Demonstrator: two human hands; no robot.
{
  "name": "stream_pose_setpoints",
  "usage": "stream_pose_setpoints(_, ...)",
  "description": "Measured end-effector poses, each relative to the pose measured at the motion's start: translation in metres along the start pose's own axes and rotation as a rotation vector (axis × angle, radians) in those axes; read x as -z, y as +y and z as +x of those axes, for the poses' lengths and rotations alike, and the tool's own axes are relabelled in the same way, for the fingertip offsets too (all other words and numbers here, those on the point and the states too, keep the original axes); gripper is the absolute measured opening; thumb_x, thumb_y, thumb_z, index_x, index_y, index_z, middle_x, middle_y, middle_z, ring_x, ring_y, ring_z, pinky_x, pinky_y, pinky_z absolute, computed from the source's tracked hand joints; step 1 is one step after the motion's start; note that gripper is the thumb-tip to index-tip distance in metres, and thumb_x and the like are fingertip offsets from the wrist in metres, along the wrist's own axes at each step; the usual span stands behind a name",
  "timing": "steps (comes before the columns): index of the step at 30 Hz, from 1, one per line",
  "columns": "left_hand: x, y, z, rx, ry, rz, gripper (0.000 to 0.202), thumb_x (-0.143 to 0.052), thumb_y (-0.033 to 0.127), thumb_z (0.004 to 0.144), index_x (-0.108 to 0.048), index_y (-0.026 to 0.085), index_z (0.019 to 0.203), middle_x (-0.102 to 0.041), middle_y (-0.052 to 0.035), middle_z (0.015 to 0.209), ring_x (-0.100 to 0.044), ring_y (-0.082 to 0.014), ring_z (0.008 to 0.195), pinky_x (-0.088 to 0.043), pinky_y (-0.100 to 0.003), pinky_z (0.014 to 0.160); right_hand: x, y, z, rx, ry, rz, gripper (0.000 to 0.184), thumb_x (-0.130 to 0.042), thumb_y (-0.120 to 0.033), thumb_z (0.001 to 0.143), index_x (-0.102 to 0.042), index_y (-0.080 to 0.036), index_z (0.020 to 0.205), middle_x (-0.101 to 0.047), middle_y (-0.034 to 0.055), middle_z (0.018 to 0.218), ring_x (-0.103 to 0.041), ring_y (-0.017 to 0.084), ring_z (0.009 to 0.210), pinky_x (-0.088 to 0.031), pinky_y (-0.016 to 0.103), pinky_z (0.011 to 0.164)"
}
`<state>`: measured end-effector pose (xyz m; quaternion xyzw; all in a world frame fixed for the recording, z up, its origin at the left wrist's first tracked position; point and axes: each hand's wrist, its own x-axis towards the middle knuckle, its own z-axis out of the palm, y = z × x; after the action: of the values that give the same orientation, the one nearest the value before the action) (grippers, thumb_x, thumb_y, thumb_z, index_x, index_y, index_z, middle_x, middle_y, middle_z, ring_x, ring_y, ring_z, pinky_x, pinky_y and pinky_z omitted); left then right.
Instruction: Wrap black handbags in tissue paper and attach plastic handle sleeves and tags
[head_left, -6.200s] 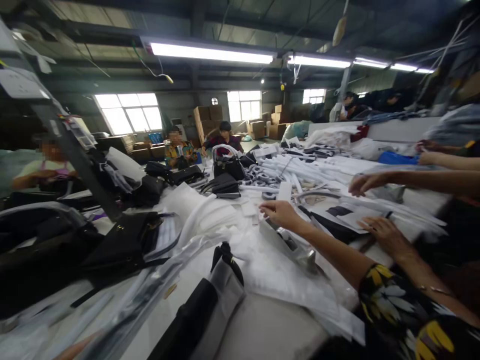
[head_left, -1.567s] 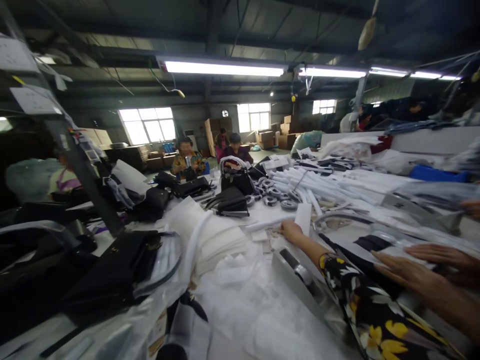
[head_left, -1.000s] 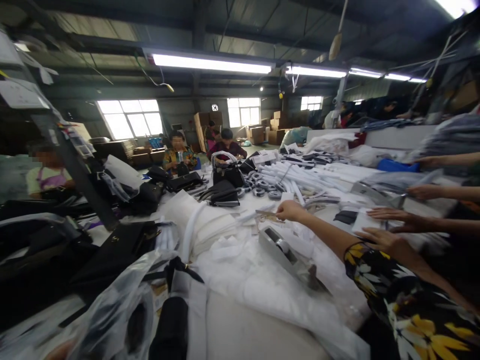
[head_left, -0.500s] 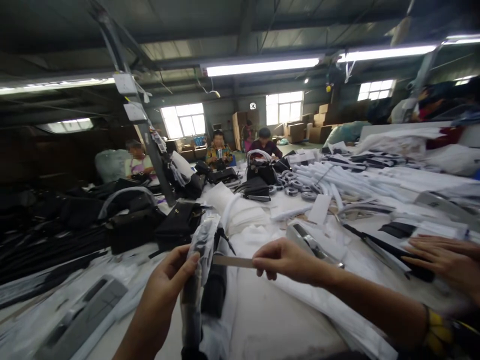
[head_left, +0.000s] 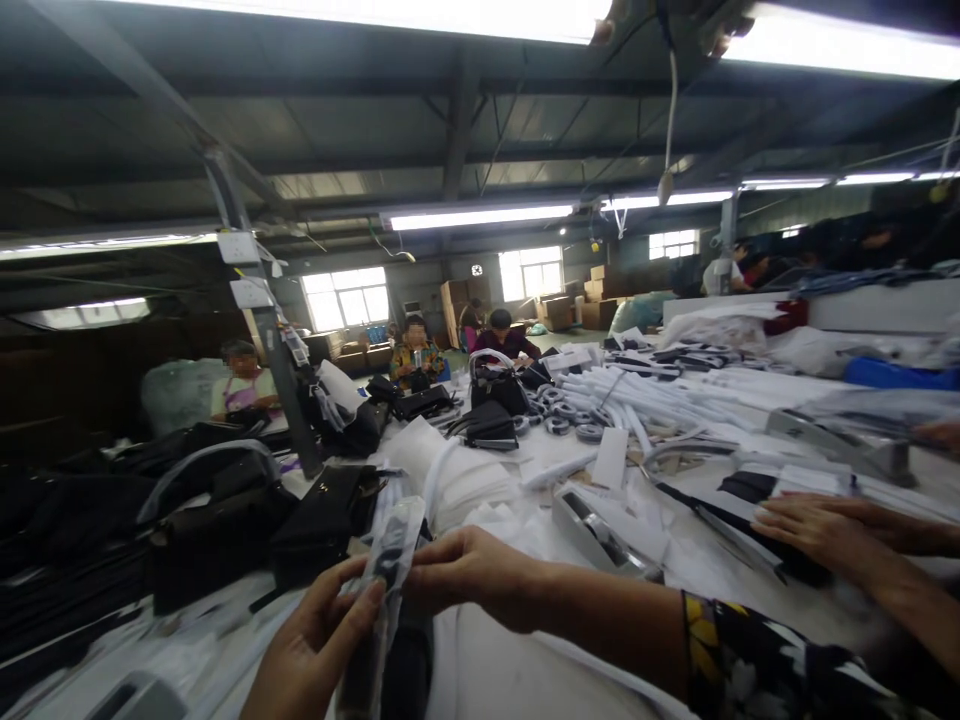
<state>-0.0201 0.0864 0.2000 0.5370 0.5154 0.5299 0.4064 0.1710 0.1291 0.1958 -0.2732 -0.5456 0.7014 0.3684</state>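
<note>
A long dark strap in clear plastic wrap (head_left: 396,545) stands upright in front of me. My left hand (head_left: 319,635) is closed round its near side, thumb laid flat on the plastic. From the right, my right hand (head_left: 476,578) reaches in with bent fingers pressed against the strap's edge; the wrap hides some fingertips. The strip of tape seen earlier does not show now. Behind the strap's lower part is a black padded piece (head_left: 409,665), mostly covered by the hands and the plastic.
Grey tape dispensers (head_left: 600,535) stand right and at lower left (head_left: 139,698). Black handbags (head_left: 324,525) lie left. White tubes (head_left: 637,395) and tape rolls (head_left: 556,412) pile mid-table. A co-worker's hands (head_left: 825,530) rest on black material at right; other people sit across.
My right hand has moved left to the wrapped strap, and the strip of tape between them has gone out of sight. The view has tilted up; both hands sit lower.
</note>
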Motion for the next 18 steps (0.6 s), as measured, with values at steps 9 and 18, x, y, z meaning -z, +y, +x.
stream_pose_setpoints(9, 0.001, -0.013, 0.007, -0.136, -0.005, -0.081, 0.047, -0.078, 0.059, 0.069, -0.075, 0.023, 0.099, -0.055, -0.0088, 0.14, -0.072, -0.0263, 0.092, -0.06, -0.031, 0.076, -0.016, -0.005, -0.001, 0.068, 0.065, 0.039, 0.048, -0.084, -0.055, 0.066, -0.071, -0.011, 0.08, -0.057, -0.0013, 0.066, -0.047, 0.008, 0.061, -0.035, 0.023, 0.065)
stream_pose_setpoints(18, -0.002, -0.029, 0.01, -0.072, 0.166, -0.145, 0.108, -0.079, 0.068, 0.064, -0.024, 0.039, 0.153, -0.055, -0.0086, 0.144, -0.06, -0.0313, 0.123, -0.057, -0.034, 0.089, -0.033, 0.003, 0.006, 0.147, 0.21, 0.109, 0.044, -0.087, -0.048, 0.06, -0.072, -0.012, 0.078, -0.06, -0.0009, 0.067, -0.05, 0.008, 0.063, -0.038, 0.021, 0.064)
